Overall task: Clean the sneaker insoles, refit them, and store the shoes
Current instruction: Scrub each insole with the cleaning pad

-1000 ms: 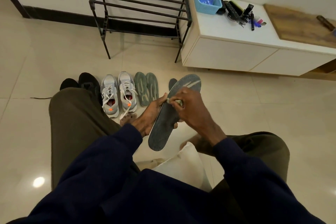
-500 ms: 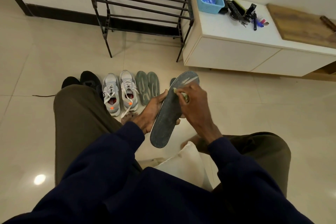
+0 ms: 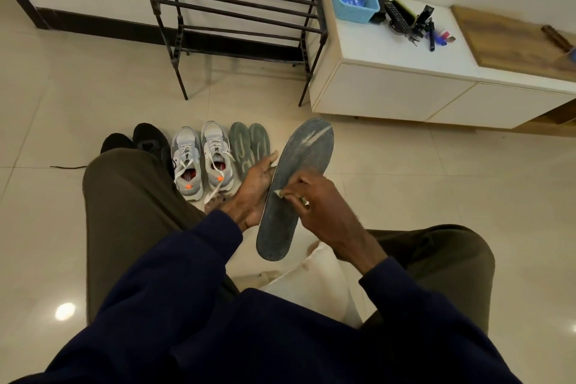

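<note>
Seated person | left hand [image 3: 255, 187] grip curled round edge of dark insole [image 3: 304, 162], above lap | right hand [image 3: 322, 207] grip pinched small pale wipe [image 3: 278, 193] against its middle | grey sneakers [image 3: 199, 162] stood on floor beyond

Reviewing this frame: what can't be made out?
1. Head view: cleaning item the right hand presses on the insole, fingers cover all but a pale tip.
2. Black shoes, partly hidden behind the left knee.
3. Clutter on white cabinet, too small to identify.
4. Wooden board, cut by the right edge.
</note>
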